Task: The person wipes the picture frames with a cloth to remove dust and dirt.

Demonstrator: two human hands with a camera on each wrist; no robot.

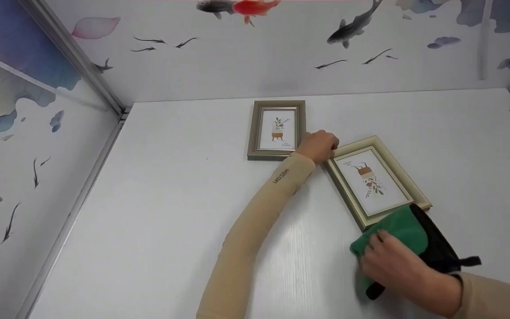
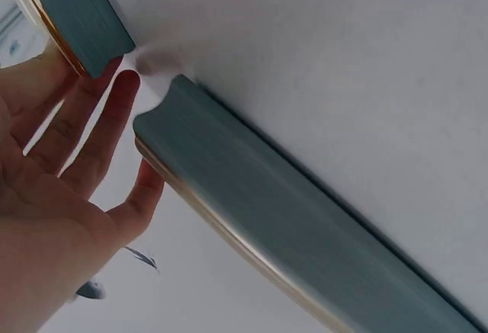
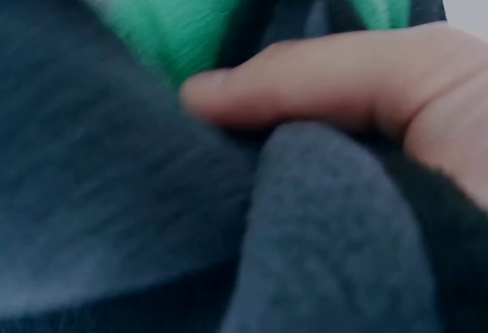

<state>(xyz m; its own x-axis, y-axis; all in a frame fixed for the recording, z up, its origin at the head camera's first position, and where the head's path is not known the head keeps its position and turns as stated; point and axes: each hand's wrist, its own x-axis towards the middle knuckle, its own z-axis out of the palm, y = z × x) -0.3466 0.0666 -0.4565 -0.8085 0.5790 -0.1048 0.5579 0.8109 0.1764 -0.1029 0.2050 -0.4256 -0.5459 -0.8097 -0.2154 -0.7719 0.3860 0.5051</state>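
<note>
A gold-coloured picture frame lies turned at an angle on the white table, its plant picture upside down. My left hand holds its upper left corner; in the left wrist view, the fingers of that hand curl at the edge of one frame, close to a second one. That second picture frame, darker gold, lies upright just left of the hand. My right hand grips a green and black cloth at the tilted frame's lower edge, part of which it hides. The right wrist view shows dark fuzzy fabric around the thumb.
The white table runs back to a wall panel printed with fish. A similar panel with a metal edge rail stands at the left. Black tabs stick out of the cloth.
</note>
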